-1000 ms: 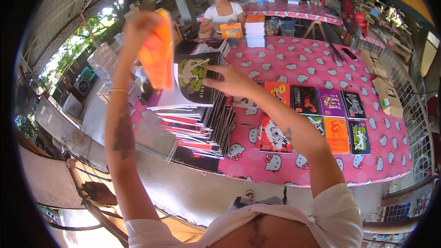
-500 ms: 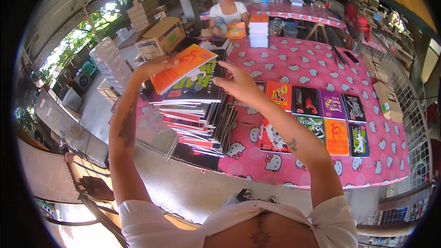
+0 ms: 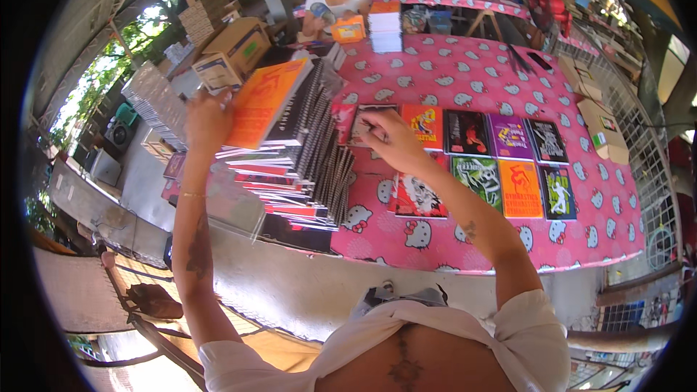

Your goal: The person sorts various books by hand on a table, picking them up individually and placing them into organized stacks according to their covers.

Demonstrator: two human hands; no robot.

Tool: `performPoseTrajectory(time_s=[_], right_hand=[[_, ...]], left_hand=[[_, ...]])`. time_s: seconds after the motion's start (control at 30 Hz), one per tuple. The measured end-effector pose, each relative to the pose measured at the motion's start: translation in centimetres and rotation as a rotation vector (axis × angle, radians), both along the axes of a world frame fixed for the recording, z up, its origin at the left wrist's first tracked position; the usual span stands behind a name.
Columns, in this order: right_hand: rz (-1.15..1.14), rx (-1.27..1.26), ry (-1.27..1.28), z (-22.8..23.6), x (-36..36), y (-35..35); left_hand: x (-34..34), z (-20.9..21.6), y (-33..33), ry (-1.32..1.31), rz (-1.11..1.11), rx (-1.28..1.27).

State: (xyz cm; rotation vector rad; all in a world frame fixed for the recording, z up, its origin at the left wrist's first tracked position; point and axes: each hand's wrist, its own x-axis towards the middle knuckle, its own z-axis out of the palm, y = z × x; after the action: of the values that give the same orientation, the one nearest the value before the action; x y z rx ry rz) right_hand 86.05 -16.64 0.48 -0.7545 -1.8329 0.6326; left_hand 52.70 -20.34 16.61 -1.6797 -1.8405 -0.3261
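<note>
My left hand (image 3: pixel 207 122) grips the left edge of an orange-covered notebook (image 3: pixel 267 100), lying tilted on top of a tall stack of spiral-bound notebooks (image 3: pixel 301 174) at the left end of the pink table (image 3: pixel 465 65). My right hand (image 3: pixel 392 141) hovers just right of the stack with fingers loosely spread and nothing in it, above a black-and-white notebook (image 3: pixel 367 125) lying flat. To its right, two rows of notebooks (image 3: pixel 508 167) with coloured covers lie spread on the cloth.
A person (image 3: pixel 330 0) sits at the far end of the table beside an orange box (image 3: pixel 350 29) and a white stack (image 3: pixel 385 31). Cardboard boxes (image 3: pixel 232 51) stand at the back left. More flat boxes (image 3: pixel 602 127) lie along the right edge by a metal grille.
My left hand has brought the orange notebook down from upright in the air onto the top of the stack. My right hand has moved right, off the stack.
</note>
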Motion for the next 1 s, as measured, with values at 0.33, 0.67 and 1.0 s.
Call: performPoseTrajectory(time_s=[0.33,0.67,1.0], right_hand=[[-0.785,-0.514,-0.867,-20.2,18.1,-5.2],[-0.965,-0.752,-0.662,-21.4,29.3,-3.8],[-0.803,-0.7,-0.516,-20.5,29.5,-3.7]], left_hand=[[22.6,-29.9,-4.1,-0.442,-0.762,-0.311],[25.4,-33.1,-3.9,-0.871,-0.461,-0.331],[13.1,-6.6,-14.5,-1.268,-0.573,0.629]])
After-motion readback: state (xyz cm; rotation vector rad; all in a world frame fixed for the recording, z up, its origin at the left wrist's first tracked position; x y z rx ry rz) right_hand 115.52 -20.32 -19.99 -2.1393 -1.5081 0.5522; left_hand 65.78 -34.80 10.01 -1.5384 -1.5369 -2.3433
